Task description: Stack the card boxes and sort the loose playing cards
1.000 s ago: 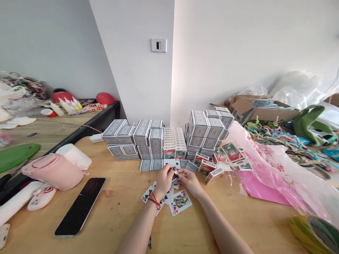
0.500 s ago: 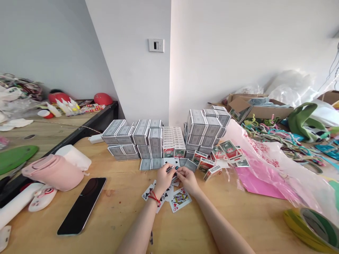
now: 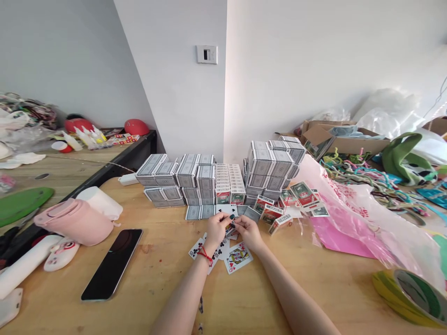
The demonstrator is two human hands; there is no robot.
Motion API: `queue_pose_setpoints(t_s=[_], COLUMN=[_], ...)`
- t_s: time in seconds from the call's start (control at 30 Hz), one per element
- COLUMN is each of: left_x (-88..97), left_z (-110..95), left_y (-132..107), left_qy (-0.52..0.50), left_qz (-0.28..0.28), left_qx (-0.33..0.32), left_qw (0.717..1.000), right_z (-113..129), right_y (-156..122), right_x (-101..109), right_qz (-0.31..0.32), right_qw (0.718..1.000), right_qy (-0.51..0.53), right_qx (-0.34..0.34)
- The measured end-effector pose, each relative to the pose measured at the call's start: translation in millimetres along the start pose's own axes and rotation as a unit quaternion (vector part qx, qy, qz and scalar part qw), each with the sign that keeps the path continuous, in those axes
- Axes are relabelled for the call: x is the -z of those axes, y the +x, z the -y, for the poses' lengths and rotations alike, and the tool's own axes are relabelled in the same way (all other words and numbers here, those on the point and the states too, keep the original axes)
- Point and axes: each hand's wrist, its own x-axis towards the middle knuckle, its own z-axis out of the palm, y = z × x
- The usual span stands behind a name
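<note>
My left hand (image 3: 217,229), with a red cord bracelet at its wrist, and my right hand (image 3: 248,231) meet at the middle of the table. Their closed fingertips pinch playing cards (image 3: 229,228), mostly hidden by the fingers; a bit of a printed face shows. Below them lie loose face-up cards, among them a queen of hearts (image 3: 239,257) and a ten of clubs (image 3: 196,249). Just beyond my fingers, a two of spades (image 3: 227,210) lies face up beside grey-backed cards (image 3: 200,212) set in a row.
Stacks of grey-backed decks (image 3: 188,176) and card boxes (image 3: 230,184) stand behind. Tipped card boxes (image 3: 271,214) lie to the right, near pink plastic wrapping (image 3: 344,232). A phone (image 3: 112,265) and pink bag (image 3: 75,221) lie left; a tape roll (image 3: 401,298) sits front right.
The view has tilted and shifted slightly. Between my hands, a patch of a card's printed face now shows. My hands stay in the same spot over the loose cards.
</note>
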Motion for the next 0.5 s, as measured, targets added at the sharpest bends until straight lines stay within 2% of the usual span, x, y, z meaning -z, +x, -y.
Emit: queue_pose_setpoints(t_s=[0.17,0.3,0.5], left_x=[-3.6,-3.5,0.4], left_z=[-0.3,0.3,-0.4], left_y=[-1.5,-3.7,-4.3], left_qy=[0.036,0.083,0.092], left_qz=[-0.018,-0.035,-0.007], left_qx=[-0.012,-0.034,-0.055], left_qw=[0.999,0.995,0.994], right_z=[-1.3,1.7,7.9], right_y=[1.5,-0.8,-3.3], right_x=[1.2,0.1,-0.7], right_qz=[-0.014,0.003,0.015], right_qw=[1.0,1.0,0.999], right_qy=[0.0,0.017,0.004], right_qx=[0.01,-0.019,-0.032])
